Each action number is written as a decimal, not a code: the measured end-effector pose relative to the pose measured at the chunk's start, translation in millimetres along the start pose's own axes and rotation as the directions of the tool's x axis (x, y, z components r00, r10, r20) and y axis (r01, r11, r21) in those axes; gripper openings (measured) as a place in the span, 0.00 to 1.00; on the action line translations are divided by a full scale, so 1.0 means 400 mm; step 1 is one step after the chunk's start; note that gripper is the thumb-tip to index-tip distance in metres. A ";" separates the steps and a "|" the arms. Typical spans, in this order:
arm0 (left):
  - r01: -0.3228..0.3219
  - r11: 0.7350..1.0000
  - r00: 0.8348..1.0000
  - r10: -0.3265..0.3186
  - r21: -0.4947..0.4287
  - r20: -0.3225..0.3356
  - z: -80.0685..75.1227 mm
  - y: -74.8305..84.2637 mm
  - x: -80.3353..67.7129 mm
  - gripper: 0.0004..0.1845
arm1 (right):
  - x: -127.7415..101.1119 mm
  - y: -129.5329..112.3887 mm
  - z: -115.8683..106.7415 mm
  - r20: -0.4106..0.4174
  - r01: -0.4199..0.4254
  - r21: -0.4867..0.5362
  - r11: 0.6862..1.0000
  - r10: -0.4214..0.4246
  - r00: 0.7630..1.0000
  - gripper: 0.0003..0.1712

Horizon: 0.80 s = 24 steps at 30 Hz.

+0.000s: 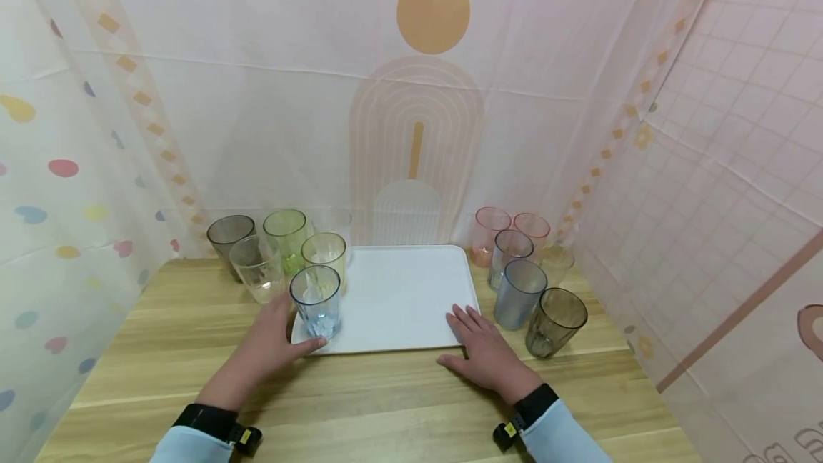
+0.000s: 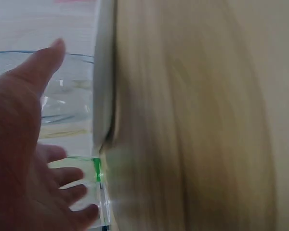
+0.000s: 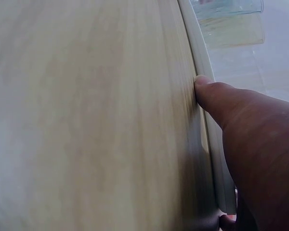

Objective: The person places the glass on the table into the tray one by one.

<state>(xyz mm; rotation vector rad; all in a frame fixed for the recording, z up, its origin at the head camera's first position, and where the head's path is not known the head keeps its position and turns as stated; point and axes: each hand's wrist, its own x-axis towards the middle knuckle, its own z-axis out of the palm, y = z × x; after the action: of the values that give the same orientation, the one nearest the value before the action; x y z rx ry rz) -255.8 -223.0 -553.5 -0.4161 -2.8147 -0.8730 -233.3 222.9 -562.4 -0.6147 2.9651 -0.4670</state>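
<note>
While left hand (image 1: 273, 345) is reaching round blue glass (image 1: 316, 301) on white tray (image 1: 398, 291), fingers are lying loosely spread, thumb touching tray's front edge. Right hand (image 1: 485, 356) is resting flat on wooden tabletop (image 1: 386, 406), fingers straight, touching tray's front right corner. Other coloured glasses are standing on both sides of tray.

A smooth, matt white plastic tray (image 1: 398, 291) is seen on a table (image 1: 386, 406) of pale wood-grain laminate with a low sheen. Glossy, see-through tinted plastic cups are grouped at far left (image 1: 286, 234) and far right (image 1: 519, 291), with a clear blue cup (image 1: 316, 300) among them. Thin printed cloth (image 1: 321, 91), lightly creased, is hung behind.
</note>
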 end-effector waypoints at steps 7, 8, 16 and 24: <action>0.021 0.970 0.983 -0.064 0.242 0.171 0.012 -0.013 -0.009 0.65 | 0.001 -0.004 0.001 -0.013 0.037 0.025 0.999 -0.036 0.999 0.53; 0.035 0.967 0.978 -0.085 0.253 0.189 0.013 -0.010 -0.009 0.65 | -0.002 -0.006 -0.001 -0.015 0.039 0.040 0.998 -0.038 0.999 0.53; 0.072 0.961 0.966 -0.133 0.265 0.221 0.015 0.009 -0.004 0.67 | -0.073 -0.019 -0.048 -0.142 0.053 0.178 0.983 -0.028 0.990 0.52; 0.072 0.966 0.968 -0.127 0.248 0.215 0.008 0.006 0.000 0.69 | -0.219 0.014 -0.153 -0.686 0.306 0.021 0.952 -0.209 0.697 0.38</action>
<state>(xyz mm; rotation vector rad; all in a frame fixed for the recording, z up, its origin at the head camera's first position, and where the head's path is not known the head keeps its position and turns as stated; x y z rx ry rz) -255.1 -219.3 -555.0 -0.3627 -3.1290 -0.5209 -163.3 279.9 -504.8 -1.0517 3.4709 -1.1353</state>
